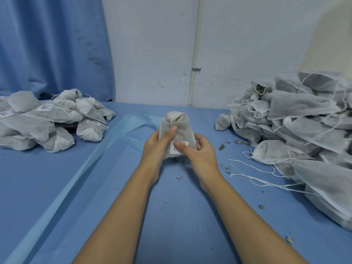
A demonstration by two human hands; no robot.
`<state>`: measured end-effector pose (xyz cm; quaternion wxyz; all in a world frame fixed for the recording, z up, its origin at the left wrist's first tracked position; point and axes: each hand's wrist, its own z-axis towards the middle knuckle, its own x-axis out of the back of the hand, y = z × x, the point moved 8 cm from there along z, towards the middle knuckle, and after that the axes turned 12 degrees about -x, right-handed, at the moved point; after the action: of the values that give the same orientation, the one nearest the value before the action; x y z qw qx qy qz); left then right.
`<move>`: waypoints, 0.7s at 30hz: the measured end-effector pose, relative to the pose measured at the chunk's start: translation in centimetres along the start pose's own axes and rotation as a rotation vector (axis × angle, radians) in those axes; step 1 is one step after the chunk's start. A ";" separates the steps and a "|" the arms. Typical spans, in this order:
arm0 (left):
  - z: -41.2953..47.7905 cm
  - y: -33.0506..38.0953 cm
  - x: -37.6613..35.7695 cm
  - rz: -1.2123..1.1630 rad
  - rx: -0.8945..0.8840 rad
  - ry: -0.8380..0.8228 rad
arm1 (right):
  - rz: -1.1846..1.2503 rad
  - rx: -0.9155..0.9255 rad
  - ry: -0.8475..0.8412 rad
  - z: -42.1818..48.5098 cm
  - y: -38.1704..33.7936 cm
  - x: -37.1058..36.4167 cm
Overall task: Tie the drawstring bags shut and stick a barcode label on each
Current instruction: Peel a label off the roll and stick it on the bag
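Observation:
I hold one white mesh drawstring bag (178,122) above the middle of the blue table (171,216), its gathered neck pointing away from me. My left hand (159,143) grips the bag's left side, thumb laid across its front near the drawstring. My right hand (198,152) holds the right side, and its thumb presses on a white barcode label (182,147) stuck to the lower front of the bag.
A pile of tied, labelled bags (47,121) lies at the left. A bigger heap of bags with loose strings (304,130) fills the right side. A light blue backing strip (80,168) runs diagonally across the table. Dried herb crumbs (224,146) are scattered about.

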<state>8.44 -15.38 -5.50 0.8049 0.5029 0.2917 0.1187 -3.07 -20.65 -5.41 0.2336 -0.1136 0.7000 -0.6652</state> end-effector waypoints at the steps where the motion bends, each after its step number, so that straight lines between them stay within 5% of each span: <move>1: -0.1 0.1 -0.1 0.016 -0.006 -0.004 | 0.062 0.006 0.010 0.0 -0.2 0.2; 7: -0.6 -0.1 -0.5 0.159 0.012 -0.022 | 0.115 -0.013 0.095 0.3 0.1 1.2; 17: -0.5 -0.4 0.2 0.022 0.056 0.012 | 0.328 -0.088 -0.013 0.6 0.8 0.7; 21: -0.5 0.0 0.8 0.163 0.064 0.002 | 0.326 -0.087 -0.003 0.7 1.0 0.8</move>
<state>8.78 -14.65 -5.91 0.7758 0.5504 0.2541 0.1750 -3.28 -21.50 -6.49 0.3342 -0.0096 0.7370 -0.5874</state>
